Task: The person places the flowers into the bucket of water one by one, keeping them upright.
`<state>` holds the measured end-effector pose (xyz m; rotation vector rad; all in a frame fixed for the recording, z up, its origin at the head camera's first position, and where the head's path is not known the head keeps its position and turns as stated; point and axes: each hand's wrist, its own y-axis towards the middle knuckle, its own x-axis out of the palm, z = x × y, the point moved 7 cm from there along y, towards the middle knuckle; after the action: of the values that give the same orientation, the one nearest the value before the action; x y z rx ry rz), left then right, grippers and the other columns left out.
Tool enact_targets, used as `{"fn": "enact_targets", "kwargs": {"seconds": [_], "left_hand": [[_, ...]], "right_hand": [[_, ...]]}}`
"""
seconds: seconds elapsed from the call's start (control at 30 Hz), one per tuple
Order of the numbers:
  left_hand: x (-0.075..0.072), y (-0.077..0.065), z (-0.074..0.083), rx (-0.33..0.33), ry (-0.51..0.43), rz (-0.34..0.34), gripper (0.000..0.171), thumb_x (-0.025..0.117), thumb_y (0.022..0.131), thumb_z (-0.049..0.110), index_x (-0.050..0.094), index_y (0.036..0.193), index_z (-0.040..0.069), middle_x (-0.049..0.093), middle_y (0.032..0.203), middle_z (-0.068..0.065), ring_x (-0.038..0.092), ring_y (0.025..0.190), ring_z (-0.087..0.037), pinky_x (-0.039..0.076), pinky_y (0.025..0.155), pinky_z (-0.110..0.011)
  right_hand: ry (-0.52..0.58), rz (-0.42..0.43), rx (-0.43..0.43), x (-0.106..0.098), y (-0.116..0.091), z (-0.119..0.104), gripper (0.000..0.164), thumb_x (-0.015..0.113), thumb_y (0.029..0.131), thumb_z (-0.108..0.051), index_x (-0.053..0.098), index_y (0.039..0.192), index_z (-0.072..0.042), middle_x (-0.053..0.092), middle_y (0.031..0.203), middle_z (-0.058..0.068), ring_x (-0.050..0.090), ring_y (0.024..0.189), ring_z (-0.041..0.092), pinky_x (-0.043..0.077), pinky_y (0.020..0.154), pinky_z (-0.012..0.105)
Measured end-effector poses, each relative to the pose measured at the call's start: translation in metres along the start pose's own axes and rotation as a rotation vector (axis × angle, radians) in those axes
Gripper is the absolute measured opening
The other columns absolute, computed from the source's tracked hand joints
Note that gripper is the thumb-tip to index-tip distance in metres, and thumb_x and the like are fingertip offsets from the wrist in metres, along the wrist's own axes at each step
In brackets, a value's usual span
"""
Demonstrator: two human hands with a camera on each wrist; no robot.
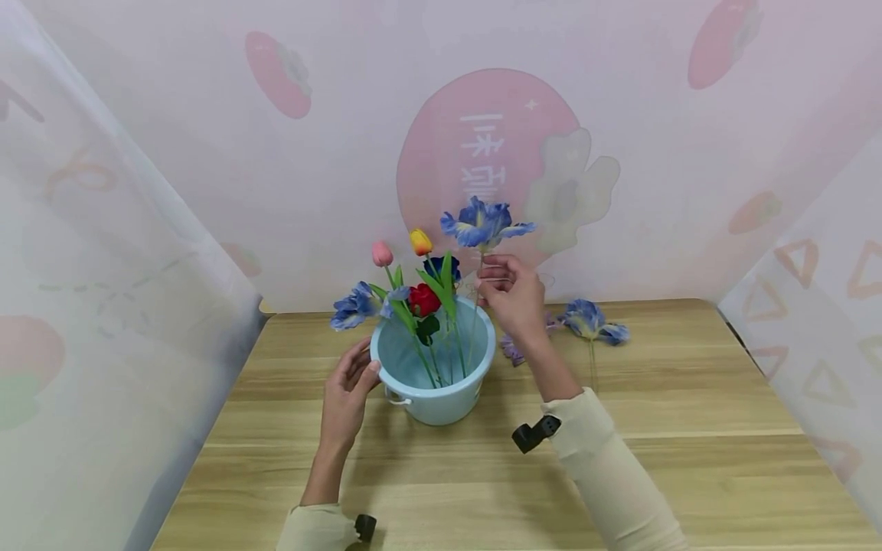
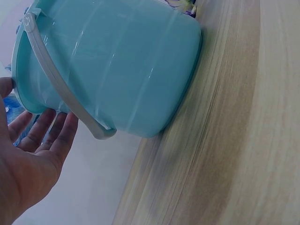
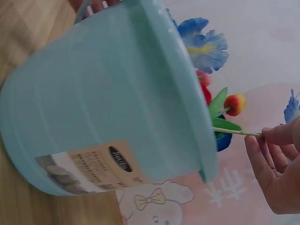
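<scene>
A light blue bucket [image 1: 441,402] stands upright on the table, holding several artificial flowers. Inside are a pink tulip [image 1: 382,253], a yellow-orange tulip [image 1: 420,242], a red flower [image 1: 423,300], a dark blue flower [image 1: 443,268] and a blue iris [image 1: 358,304] leaning over the left rim. My right hand [image 1: 513,295] pinches the stem of another blue iris [image 1: 482,223] between thumb and fingers; its stem [image 3: 236,131] reaches down into the bucket. With fairly straight, spread fingers, my left hand [image 1: 347,398] touches the bucket's left side at the rim. The handle [image 2: 61,84] hangs down.
Right of the bucket, on the wooden table [image 1: 654,459], lie one more blue iris [image 1: 586,320] and a purple flower [image 1: 512,350] partly hidden by my right arm. A printed curtain [image 1: 344,153] rises behind the table's back edge, with more at both sides.
</scene>
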<state>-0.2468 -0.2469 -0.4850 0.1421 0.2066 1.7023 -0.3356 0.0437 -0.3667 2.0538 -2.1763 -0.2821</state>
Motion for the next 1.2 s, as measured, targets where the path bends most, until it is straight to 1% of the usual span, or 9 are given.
{"fn": "enact_targets", "kwargs": {"seconds": [0.1,0.27,0.33,0.5,0.73,0.83,0.97,1.1,1.2], "left_hand": [[0.000,0.000,0.001,0.007,0.004,-0.002,0.047,0.062,0.110,0.017,0.054,0.156,0.006,0.060,0.149,-0.025,0.068,0.123,-0.010,0.063,0.092,-0.019],[0.000,0.000,0.000,0.009,-0.001,0.002,0.047,0.063,0.110,0.016,0.054,0.155,0.006,0.061,0.149,-0.025,0.069,0.124,-0.012,0.064,0.092,-0.020],[-0.001,0.001,-0.001,0.006,-0.003,0.004,0.047,0.064,0.110,0.016,0.055,0.155,0.007,0.062,0.148,-0.024,0.069,0.124,-0.014,0.064,0.093,-0.021],[0.000,0.000,0.000,0.001,0.001,0.004,0.047,0.064,0.110,0.016,0.055,0.155,0.007,0.062,0.148,-0.024,0.069,0.123,-0.012,0.064,0.093,-0.021],[-0.001,0.000,-0.001,0.002,0.000,0.001,0.047,0.064,0.110,0.017,0.055,0.155,0.008,0.062,0.149,-0.023,0.068,0.123,-0.008,0.064,0.093,-0.021],[-0.001,0.000,-0.001,0.002,-0.001,-0.001,0.047,0.064,0.110,0.017,0.055,0.155,0.007,0.061,0.149,-0.023,0.068,0.124,-0.009,0.064,0.094,-0.021],[-0.001,0.001,-0.001,0.005,-0.002,-0.003,0.047,0.064,0.110,0.017,0.055,0.155,0.007,0.061,0.150,-0.023,0.068,0.125,-0.012,0.063,0.094,-0.021],[-0.001,0.002,-0.002,0.008,0.005,0.003,0.047,0.064,0.109,0.018,0.055,0.155,0.009,0.062,0.150,-0.021,0.068,0.126,-0.015,0.064,0.094,-0.021],[-0.002,0.002,-0.003,0.005,0.008,0.002,0.047,0.065,0.109,0.019,0.055,0.155,0.010,0.062,0.149,-0.020,0.068,0.126,-0.015,0.064,0.094,-0.021]], "right_hand": [[-0.046,-0.004,0.001,0.003,-0.001,0.008,0.033,0.073,0.096,0.003,0.072,0.129,-0.002,0.074,0.117,0.030,0.077,0.099,0.045,0.070,0.075,0.044],[-0.121,-0.015,0.002,0.009,-0.002,0.019,0.031,0.074,0.097,-0.001,0.073,0.128,-0.004,0.077,0.113,0.023,0.078,0.096,0.041,0.069,0.069,0.031],[-0.141,-0.018,0.009,0.011,-0.003,0.023,0.029,0.075,0.098,-0.002,0.074,0.127,-0.005,0.078,0.112,0.021,0.079,0.096,0.039,0.068,0.068,0.030],[-0.183,-0.010,0.020,0.013,-0.004,0.028,0.026,0.076,0.097,-0.003,0.076,0.123,-0.006,0.079,0.108,0.017,0.079,0.093,0.035,0.068,0.067,0.031],[-0.256,-0.013,-0.002,0.014,-0.005,0.026,0.026,0.076,0.097,-0.006,0.076,0.122,-0.004,0.080,0.108,0.017,0.080,0.092,0.032,0.068,0.067,0.030],[-0.306,-0.016,-0.005,0.011,-0.009,0.023,0.027,0.077,0.096,-0.010,0.077,0.123,-0.006,0.081,0.109,0.015,0.081,0.094,0.031,0.069,0.072,0.032],[-0.329,-0.021,0.004,0.003,-0.017,0.020,0.031,0.080,0.096,-0.015,0.076,0.126,-0.007,0.081,0.112,0.012,0.080,0.100,0.030,0.069,0.081,0.039],[-0.312,-0.044,0.014,-0.002,-0.023,0.020,0.035,0.080,0.096,-0.016,0.074,0.129,-0.006,0.080,0.116,0.013,0.078,0.105,0.032,0.068,0.088,0.044],[-0.297,-0.048,0.021,-0.005,-0.025,0.021,0.035,0.079,0.097,-0.016,0.074,0.130,-0.006,0.079,0.118,0.014,0.077,0.107,0.034,0.067,0.090,0.046]]}}
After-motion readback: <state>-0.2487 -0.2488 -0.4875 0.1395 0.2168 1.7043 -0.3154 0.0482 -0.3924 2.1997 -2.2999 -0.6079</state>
